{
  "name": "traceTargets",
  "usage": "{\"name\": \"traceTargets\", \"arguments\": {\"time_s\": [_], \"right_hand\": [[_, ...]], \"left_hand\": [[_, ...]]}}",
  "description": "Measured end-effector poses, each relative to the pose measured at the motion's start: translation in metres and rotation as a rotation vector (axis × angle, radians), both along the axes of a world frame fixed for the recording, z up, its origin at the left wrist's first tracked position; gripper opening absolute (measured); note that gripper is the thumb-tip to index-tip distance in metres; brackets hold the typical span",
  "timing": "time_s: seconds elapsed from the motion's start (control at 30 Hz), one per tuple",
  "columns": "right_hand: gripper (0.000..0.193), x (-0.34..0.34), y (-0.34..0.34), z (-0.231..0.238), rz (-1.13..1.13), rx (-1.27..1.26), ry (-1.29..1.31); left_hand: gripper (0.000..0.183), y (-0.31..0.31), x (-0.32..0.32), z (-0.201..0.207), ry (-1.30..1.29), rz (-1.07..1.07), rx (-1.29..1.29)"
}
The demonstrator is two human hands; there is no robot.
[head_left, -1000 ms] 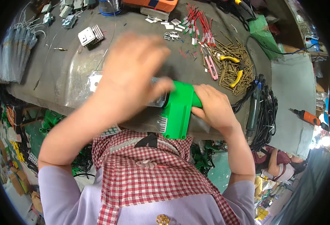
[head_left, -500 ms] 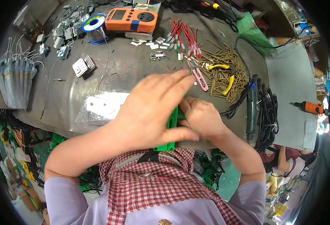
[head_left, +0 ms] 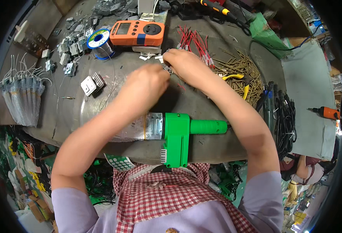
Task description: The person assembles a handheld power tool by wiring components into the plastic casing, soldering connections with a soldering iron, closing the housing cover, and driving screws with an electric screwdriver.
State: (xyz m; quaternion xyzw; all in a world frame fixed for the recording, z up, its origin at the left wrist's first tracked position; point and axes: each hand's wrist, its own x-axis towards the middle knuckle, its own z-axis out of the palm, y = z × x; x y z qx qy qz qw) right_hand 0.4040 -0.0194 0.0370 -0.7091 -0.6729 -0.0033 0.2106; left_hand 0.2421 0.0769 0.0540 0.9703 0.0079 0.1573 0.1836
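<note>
A green tool with a round handle (head_left: 207,127) and a boxy green body (head_left: 177,136) lies across the table's front edge. Its metal barrel end (head_left: 154,126) points left, wrapped in clear plastic. Beyond it, my left hand (head_left: 149,83) is closed with curled fingers, and what it holds, if anything, is hidden. My right hand (head_left: 184,68) reaches farther in, fingers bent and pressed together beside small metal pieces (head_left: 167,69). Whether it grips one cannot be made out. White rectangular pieces (head_left: 160,58) lie close to its fingertips.
An orange meter (head_left: 138,33) and solder spool (head_left: 101,43) stand at the back. Brass-coloured rods (head_left: 252,73) and yellow-handled pliers (head_left: 246,89) lie right, near red-wired parts (head_left: 196,44). A finned heat sink (head_left: 93,84) and bagged wired parts (head_left: 23,97) are left. Black cables (head_left: 285,120) lie far right.
Both hands have left the green tool and moved away from me to the small metal pieces. The tool now shows whole, handle to the right. The view has shifted slightly.
</note>
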Motion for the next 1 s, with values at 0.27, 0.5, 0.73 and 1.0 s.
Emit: {"name": "traceTargets", "arguments": {"time_s": [0.27, 0.5, 0.73, 1.0], "right_hand": [[0.018, -0.002, -0.002, -0.001, -0.147, -0.155, -0.104], [0.015, 0.000, -0.070, 0.030, -0.230, -0.019, 0.549], [0.017, -0.067, -0.188, 0.042, -0.439, 0.150, 0.533], [0.026, -0.111, -0.191, 0.005, -0.443, 0.418, 0.115]], "left_hand": [[0.016, 0.003, 0.018, -0.022, 0.030, 0.009, 0.289], [0.024, 0.009, 0.016, -0.028, -0.108, 0.014, 0.184], [0.010, 0.006, 0.017, -0.015, -0.164, 0.017, 0.094], [0.016, -0.093, 0.030, 0.016, 0.081, -0.392, -0.475]]}}
